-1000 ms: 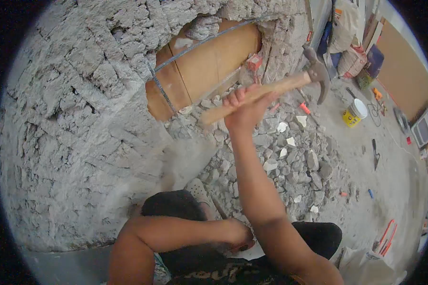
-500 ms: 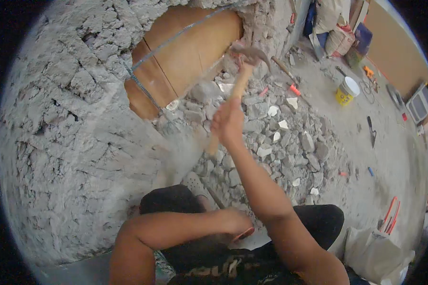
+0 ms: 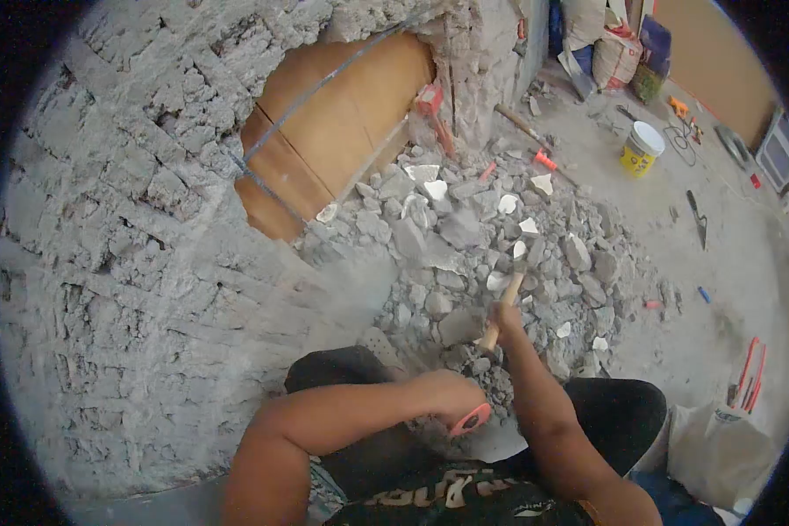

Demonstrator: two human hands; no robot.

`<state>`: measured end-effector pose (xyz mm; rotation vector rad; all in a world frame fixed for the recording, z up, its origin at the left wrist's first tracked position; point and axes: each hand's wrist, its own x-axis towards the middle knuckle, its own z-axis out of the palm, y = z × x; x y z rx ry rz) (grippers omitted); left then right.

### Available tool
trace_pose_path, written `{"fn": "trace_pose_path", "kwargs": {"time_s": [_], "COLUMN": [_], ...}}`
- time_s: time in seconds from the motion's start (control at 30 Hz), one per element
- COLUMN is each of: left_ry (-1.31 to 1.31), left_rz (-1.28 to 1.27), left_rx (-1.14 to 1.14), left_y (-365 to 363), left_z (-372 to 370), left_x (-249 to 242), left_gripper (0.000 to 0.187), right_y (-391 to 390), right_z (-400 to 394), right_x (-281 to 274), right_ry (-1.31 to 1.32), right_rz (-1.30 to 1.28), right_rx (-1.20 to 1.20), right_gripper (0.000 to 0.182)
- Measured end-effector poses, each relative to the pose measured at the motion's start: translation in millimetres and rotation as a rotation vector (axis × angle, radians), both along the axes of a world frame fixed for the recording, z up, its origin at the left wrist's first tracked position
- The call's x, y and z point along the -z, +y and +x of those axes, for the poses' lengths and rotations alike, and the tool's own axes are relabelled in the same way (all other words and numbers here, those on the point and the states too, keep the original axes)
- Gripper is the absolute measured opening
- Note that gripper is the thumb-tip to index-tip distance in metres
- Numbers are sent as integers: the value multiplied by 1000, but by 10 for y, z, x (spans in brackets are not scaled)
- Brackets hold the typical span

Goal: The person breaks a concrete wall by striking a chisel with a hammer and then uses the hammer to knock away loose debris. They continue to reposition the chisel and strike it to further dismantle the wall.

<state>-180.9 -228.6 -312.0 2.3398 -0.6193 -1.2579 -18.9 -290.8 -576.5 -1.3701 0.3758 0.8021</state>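
My right hand (image 3: 505,323) is closed round the wooden handle of a hammer (image 3: 513,287), low over the rubble near my knees; its head is hard to make out against the stones. My left hand (image 3: 451,396) is closed on what looks like a chisel, whose red round hand guard (image 3: 472,420) shows below the fist. The chisel's shaft is hidden. Broken concrete (image 3: 465,230) lies piled in front of both hands. Left of the pile, the rough grey wall (image 3: 140,280) has a large jagged hole with a brown panel (image 3: 342,105) behind it.
Steel bars (image 3: 324,70) cross the hole. A red tool (image 3: 431,105) leans at its right edge. A long-handled tool (image 3: 522,124), a yellow-and-white bucket (image 3: 642,149) and a dark-handled tool (image 3: 697,219) stand or lie on the floor. A pale bag (image 3: 719,451) sits at my right.
My right hand has brought the hammer down and right, from in front of the hole to the rubble near my knees. My left hand stays low, still closed. The view has shifted slightly.
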Motion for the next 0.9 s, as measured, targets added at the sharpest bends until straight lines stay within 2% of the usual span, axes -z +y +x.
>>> {"fn": "trace_pose_path", "kwargs": {"time_s": [0.03, 0.07, 0.2, 0.27, 0.37, 0.4, 0.47, 0.53, 0.6, 0.63, 0.7, 0.73, 0.77, 0.8, 0.83, 0.9], "left_ry": [28, 57, 65, 27, 16, 17, 26, 63, 87, 56, 16, -10, -30, -43, -44, -22], "left_rz": [21, 41, 51, 108, 47, 48, 69, 93, 120, 130, 142, 108, 71, 9, 7, -46], "left_rx": [49, 96, 76, -35, 43, 43, -50, -122, -186, -208, -236, -200, -163, -189, -192, -171], "left_y": [-28, -49, -63, -35, 74, 96, 145, 191, 222, 235, 284, 315, 336, 390, 412, 445], "left_z": [55, 91, 190, 208, 273, 272, 269, 230, 168, 122, 67, 30, -29, -100, -130, -183], "left_x": [45, 87, 52, 91, 217, 259, 306, 188, 15, -79, -218, -270, -282, -149, -155, -183], "left_gripper": [26, 25, 25, 25, 24, 24, 23, 24, 25, 25, 26, 26, 27, 27, 27, 26], "right_y": [-127, -214, -378, -448, -325, -308, -245, -246, -263, -283, -299, -242, -282, -323, -288, 80], "right_z": [-19, -20, -68, 17, 83, 70, 46, 212, 445, 602, 892, 929, 1033, 1325, 1503, 1682], "right_x": [90, 270, 163, 350, 838, 752, 208, -919, -1661, -1987, -2667, -3197, -3592, -3741, -4075, -4593], "right_ry": [13, -121, -116, -209, -314, -312, -640, -600, -694, -828, -1048, -989, -1049, -1114, -1111, -1045], "right_rz": [-89, -122, -128, -345, -472, -471, -491, -145, 65, 84, 388, 603, 713, 1204, 1478, 1731], "right_rx": [10, -115, -68, -189, -124, -124, 151, 264, 404, 467, 626, 768, 740, 548, 459, 601], "right_gripper": [14, 15, 19, 23, 32, 32, 27, 21, 20, 19, 18, 18, 21, 29, 36, 15]}}
